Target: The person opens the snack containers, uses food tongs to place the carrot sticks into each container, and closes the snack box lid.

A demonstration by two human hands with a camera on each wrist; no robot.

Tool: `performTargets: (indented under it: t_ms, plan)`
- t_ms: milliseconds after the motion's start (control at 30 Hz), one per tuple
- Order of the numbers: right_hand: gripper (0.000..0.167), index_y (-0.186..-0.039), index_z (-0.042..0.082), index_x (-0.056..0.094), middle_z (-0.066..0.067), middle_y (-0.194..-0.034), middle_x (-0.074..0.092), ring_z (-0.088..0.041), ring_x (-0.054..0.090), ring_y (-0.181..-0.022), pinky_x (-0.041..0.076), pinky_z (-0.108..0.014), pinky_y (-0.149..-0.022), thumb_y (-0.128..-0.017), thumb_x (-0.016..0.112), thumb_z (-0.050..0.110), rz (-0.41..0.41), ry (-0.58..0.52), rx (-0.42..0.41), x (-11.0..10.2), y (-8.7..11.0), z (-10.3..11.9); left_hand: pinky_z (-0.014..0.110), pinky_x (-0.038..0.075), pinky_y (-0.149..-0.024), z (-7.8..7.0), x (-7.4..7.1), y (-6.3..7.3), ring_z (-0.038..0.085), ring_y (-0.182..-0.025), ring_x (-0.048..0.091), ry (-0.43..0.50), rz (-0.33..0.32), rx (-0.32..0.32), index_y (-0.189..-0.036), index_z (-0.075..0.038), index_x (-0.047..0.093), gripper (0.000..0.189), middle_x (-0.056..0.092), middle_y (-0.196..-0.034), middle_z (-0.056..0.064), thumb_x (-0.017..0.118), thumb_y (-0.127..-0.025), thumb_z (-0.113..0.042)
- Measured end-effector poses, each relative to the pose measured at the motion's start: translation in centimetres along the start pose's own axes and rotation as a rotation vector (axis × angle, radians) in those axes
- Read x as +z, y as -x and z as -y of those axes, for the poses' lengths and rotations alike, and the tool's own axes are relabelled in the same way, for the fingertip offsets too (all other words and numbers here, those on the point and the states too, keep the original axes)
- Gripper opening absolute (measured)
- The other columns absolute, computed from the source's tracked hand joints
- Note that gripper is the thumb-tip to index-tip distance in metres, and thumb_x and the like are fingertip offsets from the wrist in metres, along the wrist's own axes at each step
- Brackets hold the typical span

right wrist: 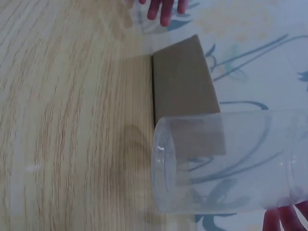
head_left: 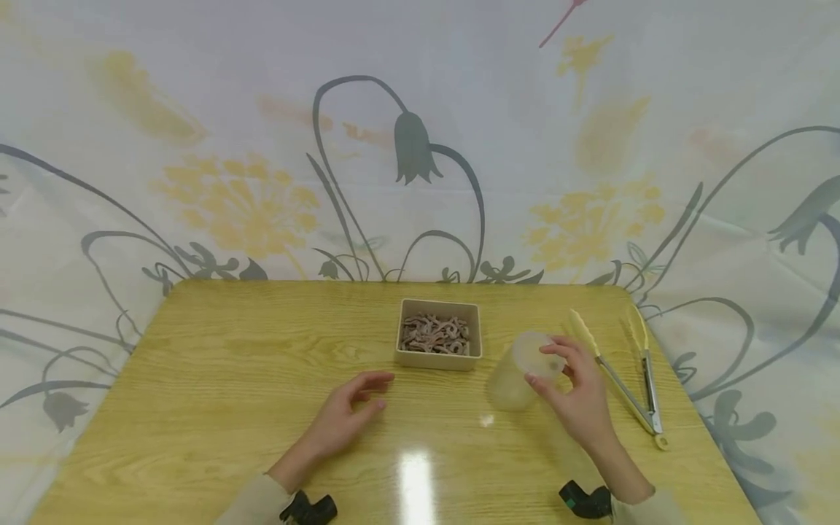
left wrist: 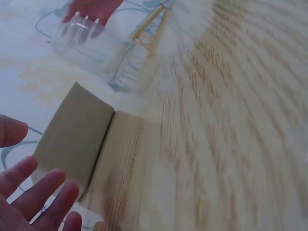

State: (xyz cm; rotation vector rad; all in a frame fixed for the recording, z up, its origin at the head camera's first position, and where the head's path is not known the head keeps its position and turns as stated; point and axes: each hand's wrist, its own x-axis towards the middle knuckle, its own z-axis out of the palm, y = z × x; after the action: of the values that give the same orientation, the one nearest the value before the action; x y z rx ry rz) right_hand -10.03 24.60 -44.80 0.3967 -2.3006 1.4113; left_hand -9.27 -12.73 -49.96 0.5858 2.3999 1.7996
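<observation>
My right hand (head_left: 580, 405) grips a clear plastic jar (head_left: 508, 386) near its top, thumb on one side and fingers on the other. In the right wrist view the jar (right wrist: 231, 163) shows its see-through wall, its base close over the table. My left hand (head_left: 344, 415) is held over the table with fingers loosely extended and nothing in them. It is nearest to a beige rectangular box (head_left: 436, 361), just beyond its fingertips. Inside the box lie many curled, brownish-grey worm-like pieces (head_left: 433, 335). Only the box's outer wall (left wrist: 77, 134) shows in the left wrist view.
Tongs (head_left: 623, 390) with pale yellow tips and metal arms lie spread at the right, beyond my right hand. The wood-grain table (head_left: 262, 350) ends at the back against a flower-patterned cloth (head_left: 367, 182). Bright light reflects off the tabletop near the front.
</observation>
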Motion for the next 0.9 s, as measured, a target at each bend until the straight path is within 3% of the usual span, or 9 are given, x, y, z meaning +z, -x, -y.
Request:
performTargets:
  t_ms: [233,533,900]
  plan:
    - [0.041,-0.114,-0.002,0.063,-0.018,-0.13,0.053,-0.011,0.049,-0.116,0.049,-0.014,-0.082,-0.077,0.075,-0.013,0.058,-0.072,-0.039,1.2,0.4,1.1,0.053,0.044,-0.103,-0.2,0.6,-0.3,0.028,-0.125,0.055,0.045,0.032,0.002,-0.139,-0.007,0.055,0.045,0.058,-0.139,0.011,0.065,-0.095,-0.004]
    - [0.041,-0.115,0.001,0.062,-0.016,-0.131,0.052,-0.016,0.05,-0.12,0.052,-0.019,-0.085,-0.078,0.076,-0.011,0.133,-0.177,-0.035,3.7,1.0,2.5,0.059,0.042,-0.104,-1.3,1.4,-0.6,0.032,-0.125,0.054,0.076,0.072,0.049,-0.141,-0.006,0.052,0.049,0.056,-0.14,0.011,0.066,-0.094,-0.003]
    - [0.042,-0.114,0.009,0.064,-0.012,-0.131,0.055,-0.018,0.053,-0.117,0.057,-0.033,-0.083,-0.077,0.081,0.0,0.184,-0.133,-0.065,6.3,1.9,3.2,0.06,0.043,-0.103,-1.8,2.5,-1.0,0.031,-0.125,0.054,0.077,0.12,0.085,-0.141,-0.003,0.051,0.052,0.055,-0.141,0.011,0.068,-0.093,-0.005]
